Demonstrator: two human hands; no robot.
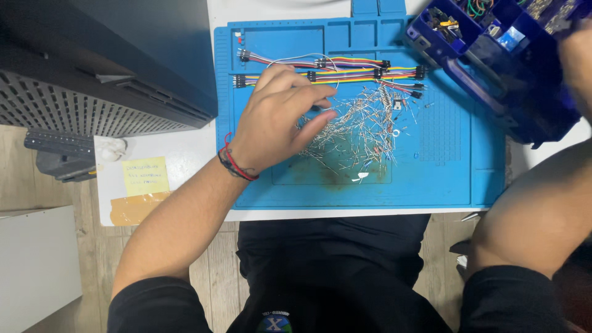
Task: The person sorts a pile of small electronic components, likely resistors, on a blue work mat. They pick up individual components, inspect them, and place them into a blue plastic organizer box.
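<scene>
**Hand over loose components**

The pile of wire-leaded components [364,126] lies on the blue mat [444,179], under the left hand's [277,120] spread, empty fingertips. Ribbon jumper wires [345,68] lie just beyond. Right hand [579,65], blurred, grips the blue parts box [493,55]; exact closure cannot be told.

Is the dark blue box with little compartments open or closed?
Open: the parts box shows uncovered compartments with small parts inside, held tilted by the right hand.

On the blue mat [444,179], bare room lies below and right of the wire pile [364,126]; ribbon cables [333,69] and the tilted blue box [493,55] crowd above.
</scene>
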